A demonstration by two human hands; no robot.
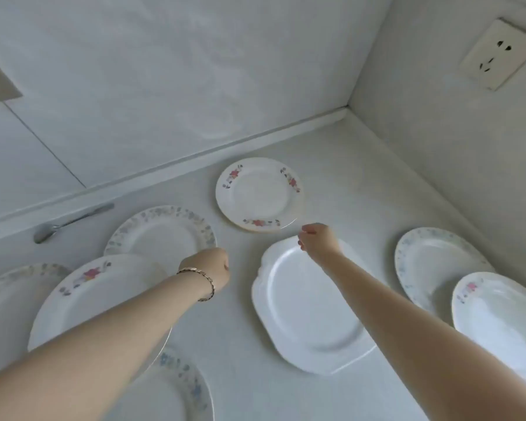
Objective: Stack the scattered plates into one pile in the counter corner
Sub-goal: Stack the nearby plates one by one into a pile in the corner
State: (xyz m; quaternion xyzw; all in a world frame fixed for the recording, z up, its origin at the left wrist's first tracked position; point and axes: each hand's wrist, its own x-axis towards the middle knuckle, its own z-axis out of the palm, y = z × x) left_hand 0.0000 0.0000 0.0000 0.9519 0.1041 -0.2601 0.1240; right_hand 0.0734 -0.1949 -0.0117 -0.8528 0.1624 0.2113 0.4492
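Presently, the head view shows a pale worktop point(234, 344) meeting two walls, the corner at upper right bare of any pile. One plate with red flowers point(259, 194) lies flat nearest that corner, near the back ledge; whether a second plate sits under it cannot be told. The rest are spread out singly or overlapping: a blue-rimmed plate point(161, 230) to its left, partly covered by a large flowered plate point(94, 302); another blue-rimmed one at the far left edge point(9, 296); one at the bottom edge point(170, 387); a plain white scalloped platter point(307, 311) in the middle; and two more plates at right, one blue-rimmed point(434, 262) and one flowered point(501, 317), overlapping.

The left hand point(208, 270) hangs loosely curled beside the blue-rimmed plate and holds nothing. The right hand point(315, 240) hovers with fingers curled just beside the near rim of the red-flowered plate, over the platter's far edge; contact with either is not certain, and it carries nothing.

A spoon point(70, 223) lies by the back ledge; a wall socket point(498, 53) is at upper right.

Assessment: stacking has barely begun, and nearly all plates remain to be gathered.
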